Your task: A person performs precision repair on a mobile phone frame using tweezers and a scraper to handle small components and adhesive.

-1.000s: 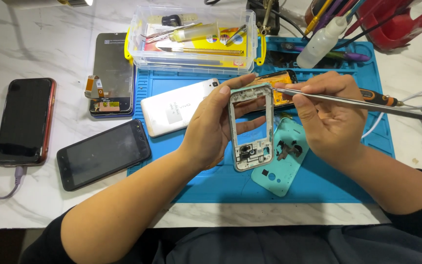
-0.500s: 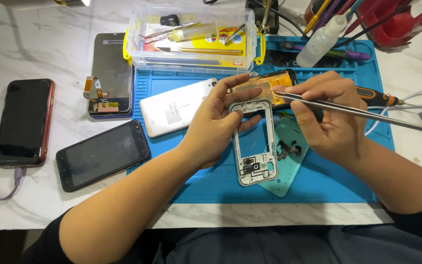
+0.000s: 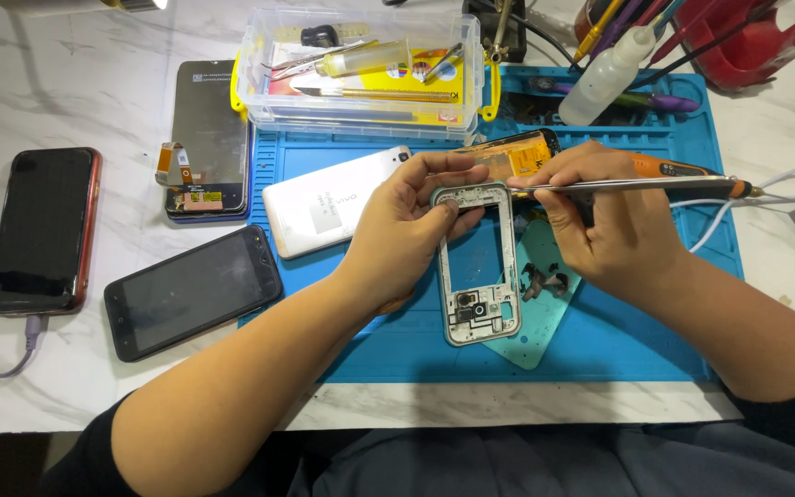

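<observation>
My left hand (image 3: 413, 221) grips the top edge of a silver phone middle frame (image 3: 477, 267), which lies nearly flat on the blue repair mat (image 3: 618, 331). My right hand (image 3: 604, 221) holds long metal tweezers (image 3: 637, 185), their tip at the frame's upper right corner. A mint-green phone back cover (image 3: 540, 313) lies under the frame and carries a few small dark parts. Behind my hands sits an opened phone with a yellow battery (image 3: 508, 155).
A white phone (image 3: 324, 202) lies face down on the mat's left. On the marble table are a black phone (image 3: 190, 290), a red-edged phone on a cable (image 3: 43, 230) and a screen assembly (image 3: 206, 138). A clear tool box (image 3: 361, 64), a squeeze bottle (image 3: 611, 74) and a red container (image 3: 756, 37) stand behind.
The frame has dropped from a raised tilt to nearly flat over the green cover. My right hand and the tweezers shifted slightly left toward its top corner.
</observation>
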